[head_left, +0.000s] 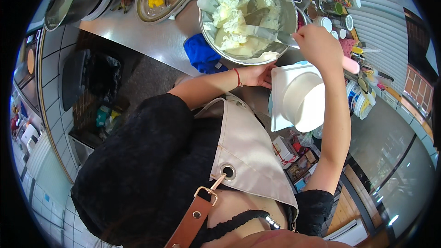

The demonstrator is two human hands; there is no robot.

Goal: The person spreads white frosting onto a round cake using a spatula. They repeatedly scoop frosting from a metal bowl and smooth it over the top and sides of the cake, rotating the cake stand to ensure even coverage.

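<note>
right hand [317,46] wrapped round the spatula [268,34]; cream [229,14] in bowl [287,2], twelve o'clock; left hand [259,75] near six o'clock rim, can't tell its grip; I'd keep the blade flattish

The right hand [317,46] grips a spatula [268,34] with a pink handle, its blade reaching over the cream [229,16] in a metal bowl [284,54]. The left hand [258,76] is between the bowl and a white board [279,110] bearing a white cylinder [294,94]; whether it touches either is unclear. A blue cloth [202,55] lies beside the bowl, and a tray [176,1] of yellow cubes [156,1] stands farther left.
</note>
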